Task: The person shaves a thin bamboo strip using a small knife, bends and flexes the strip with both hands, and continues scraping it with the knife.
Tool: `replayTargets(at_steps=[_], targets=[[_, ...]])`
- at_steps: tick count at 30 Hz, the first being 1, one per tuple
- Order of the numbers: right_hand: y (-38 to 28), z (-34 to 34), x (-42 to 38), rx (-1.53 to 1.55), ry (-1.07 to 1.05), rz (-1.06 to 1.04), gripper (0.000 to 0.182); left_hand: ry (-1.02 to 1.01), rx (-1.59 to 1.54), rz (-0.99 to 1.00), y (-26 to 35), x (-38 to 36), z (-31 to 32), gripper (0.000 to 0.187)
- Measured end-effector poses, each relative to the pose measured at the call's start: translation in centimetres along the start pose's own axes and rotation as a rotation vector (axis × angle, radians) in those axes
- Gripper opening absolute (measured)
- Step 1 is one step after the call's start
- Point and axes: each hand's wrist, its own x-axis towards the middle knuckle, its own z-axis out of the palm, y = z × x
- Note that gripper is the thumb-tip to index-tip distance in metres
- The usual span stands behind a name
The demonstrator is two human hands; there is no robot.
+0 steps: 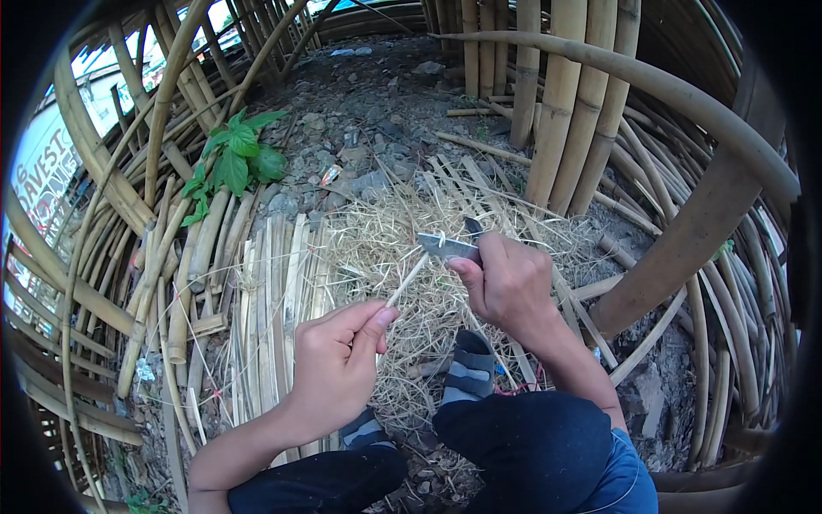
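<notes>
- Gripping a thin bamboo stick [409, 278] near its lower end, the left hand [338, 364] pinches it between thumb and curled fingers; the stick slants up and to the right.
- Right hand [507, 287] is clenched around the handle of a knife [447, 247], with the blade pointing left.
- Knife blade meets the stick's upper end, edge against the wood, above a heap of pale shavings [411, 257] on the ground.
- Both hands are held out in front of the person's knees, the left lower and nearer the body, the right higher and further out.
- Dark trousers cover the knees [531, 437] at the bottom of the view; two grey striped sandals [469, 367] show between them, resting on the shavings.
- Split bamboo slats [270, 283] lie side by side on the ground just left of the shavings.
- Thick bamboo poles [565, 103] stand upright behind the right hand, and curved poles [163, 111] lean along the left side.
- A green plant [235, 158] grows among the stones beyond the slats.
</notes>
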Motion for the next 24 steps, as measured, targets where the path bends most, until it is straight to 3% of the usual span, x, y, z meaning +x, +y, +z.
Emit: replayTargets(at_steps=[3,5,7,10,14,16,19,24], targets=[[0.1,0.3,0.1,0.038,0.026,0.001,0.044,-0.013,-0.027,-0.040,-0.3,0.0,-0.2,0.018],[2.3,0.6,0.8,0.027,-0.161,0.523,0.050,-0.022,-0.049,-0.087,-0.5,-0.2,-0.6,0.018],[6.8,0.2,1.1,0.033,-0.040,0.776,0.051,-0.020,-0.072,-0.083,-1.0,-0.7,-1.3,0.017],[5.3,-0.9,0.5,0.289,0.049,0.745,0.046,-0.077,-0.222,-0.240,-1.8,0.0,-1.5,0.018],[-1.4,0.1,-0.7,0.582,-0.134,0.270,0.030,-0.170,-0.310,-0.312,-1.5,0.5,-0.9,0.018],[-4.0,1.1,-1.0,0.521,-0.095,-0.009,0.033,-0.209,-0.479,-0.381,-1.2,0.4,-0.6,0.019],[-5.6,0.8,-0.7,0.469,-0.163,-0.064,0.037,-0.182,-0.450,-0.361,-0.9,0.0,-0.4,0.019],[-4.4,0.9,-0.5,0.334,-0.094,-0.087,0.046,-0.179,-0.352,-0.261,-0.6,-0.2,-0.6,0.020]])
